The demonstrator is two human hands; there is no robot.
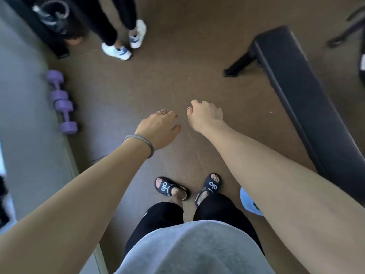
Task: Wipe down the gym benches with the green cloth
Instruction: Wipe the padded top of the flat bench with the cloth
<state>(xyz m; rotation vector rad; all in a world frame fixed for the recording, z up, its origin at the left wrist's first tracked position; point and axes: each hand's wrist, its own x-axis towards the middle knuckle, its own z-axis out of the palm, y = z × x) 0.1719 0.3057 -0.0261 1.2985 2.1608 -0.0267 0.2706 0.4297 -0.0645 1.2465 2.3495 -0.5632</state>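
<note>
A long black gym bench (304, 99) runs along the right side of the head view, from the upper middle down to the right edge. My left hand (158, 131) and my right hand (205, 115) hang side by side over the brown floor, left of the bench. Both are seen from the back with fingers loosely curled downward, and I see nothing held in either. A grey band sits on my left wrist. No green cloth shows anywhere.
Another person's legs in white shoes (124, 42) stand at the top left. Two purple dumbbells (62, 101) lie by the grey wall on the left. A light blue object (249, 204) lies on the floor beside the bench. More dark equipment (347, 30) stands top right.
</note>
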